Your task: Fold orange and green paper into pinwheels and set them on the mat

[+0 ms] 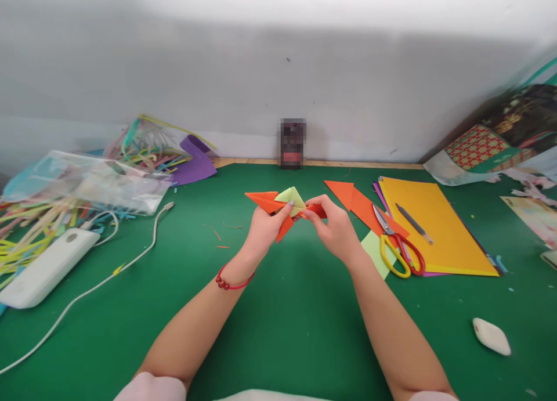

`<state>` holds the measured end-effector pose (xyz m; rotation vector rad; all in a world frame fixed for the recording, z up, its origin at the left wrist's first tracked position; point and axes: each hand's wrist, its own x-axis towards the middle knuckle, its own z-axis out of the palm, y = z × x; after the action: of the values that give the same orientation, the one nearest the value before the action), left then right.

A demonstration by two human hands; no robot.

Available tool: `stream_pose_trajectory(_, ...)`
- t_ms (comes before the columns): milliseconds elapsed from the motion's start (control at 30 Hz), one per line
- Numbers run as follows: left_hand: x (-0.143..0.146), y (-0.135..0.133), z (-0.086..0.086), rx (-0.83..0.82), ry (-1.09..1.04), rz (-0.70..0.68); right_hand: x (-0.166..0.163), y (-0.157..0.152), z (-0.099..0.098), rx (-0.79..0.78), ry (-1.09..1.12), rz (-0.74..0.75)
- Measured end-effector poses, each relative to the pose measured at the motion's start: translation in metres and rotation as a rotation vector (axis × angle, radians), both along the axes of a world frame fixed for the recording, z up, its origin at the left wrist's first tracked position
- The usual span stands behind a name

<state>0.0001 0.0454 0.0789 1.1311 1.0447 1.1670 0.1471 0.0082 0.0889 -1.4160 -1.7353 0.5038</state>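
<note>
Above the middle of the green table, both hands grip one piece of folded origami paper (266,200), orange with a pale green folded part (292,197) at its centre. My left hand (261,230) is closed on its left side, thumb resting on the green part and an orange point sticking out to the left. On the other side my right hand (333,227) pinches an orange flap between thumb and fingers. The fingers beneath the paper are partly hidden. Right of my right hand lie orange paper pieces (365,206) and scissors (394,235) with one yellow and one red handle.
A stack of coloured paper (444,227) carries a dark pen (413,222). A white case (491,336) sits at the front right. Leftward are a white power strip (50,267), its cable, many paper strips (21,221) and a purple sheet (195,163). Orange scraps (223,247) lie nearby.
</note>
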Motion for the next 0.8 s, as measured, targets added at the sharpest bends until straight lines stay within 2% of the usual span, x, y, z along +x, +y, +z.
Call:
stream_pose_trajectory(100, 0.002, -0.002, -0.001, -0.022, -0.065, -0.008, -0.005, -0.001, 0.0, 0.027, -0.004, -0.087)
stream_pose_trajectory(300, 0.005, -0.006, 0.006, -0.034, -0.096, 0.002, -0.01, -0.002, -0.002, 0.048, 0.014, -0.15)
stream_pose_trajectory(800, 0.006, -0.009, 0.009, 0.016, -0.023, 0.012, -0.013, -0.003, -0.005, 0.093, 0.047, -0.226)
